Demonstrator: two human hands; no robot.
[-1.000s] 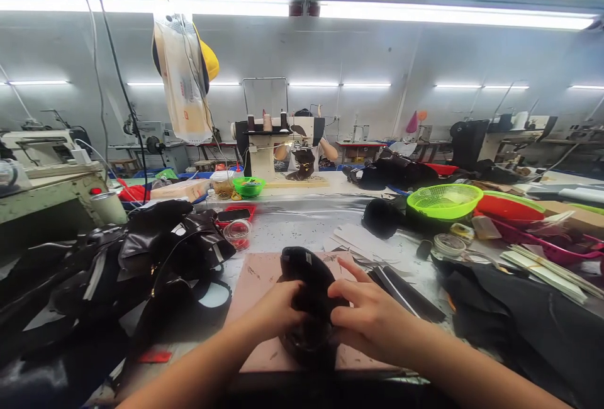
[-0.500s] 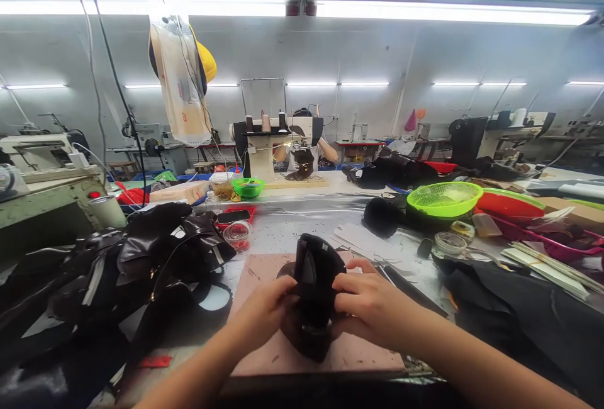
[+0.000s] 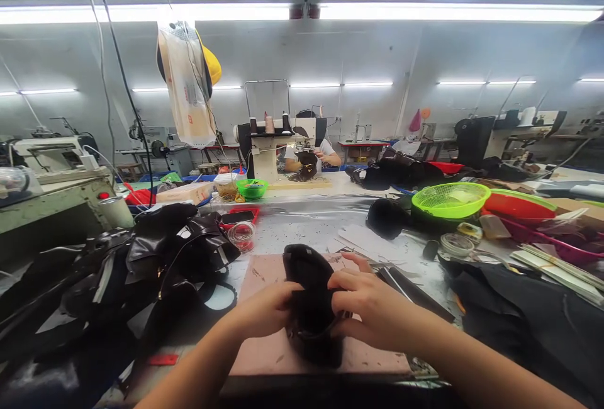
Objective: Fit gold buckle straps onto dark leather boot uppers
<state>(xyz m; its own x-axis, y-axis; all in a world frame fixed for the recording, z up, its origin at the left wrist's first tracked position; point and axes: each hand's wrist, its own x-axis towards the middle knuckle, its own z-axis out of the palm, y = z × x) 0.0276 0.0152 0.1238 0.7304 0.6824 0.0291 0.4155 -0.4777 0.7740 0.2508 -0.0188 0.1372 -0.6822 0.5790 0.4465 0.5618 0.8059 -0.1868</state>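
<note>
A black, hollow piece that looks like a shoe upper [image 3: 307,265] is held between my two hands above a pink board [image 3: 264,270]. It stands tilted, its opening facing me. My left hand [image 3: 267,311] grips its left side, the thumb reaching to the inner edge and the other fingers mostly hidden. On the right edge, my right hand [image 3: 370,302] pinches the piece with bent fingers, and one finger is raised off it. The lower end of the piece hangs dark over the board's front part.
Black leather pieces with zips [image 3: 155,252] are heaped at left. Black fabric [image 3: 528,314] lies at right, near a green basket [image 3: 450,200] and a tape roll [image 3: 457,244]. White paper scraps [image 3: 372,244] lie behind the board. Beyond, a person sits at a sewing machine [image 3: 268,151].
The black upper has tipped left and down, its top end now lower. Both hands have turned it slightly and keep hold. The view has shifted a little.
</note>
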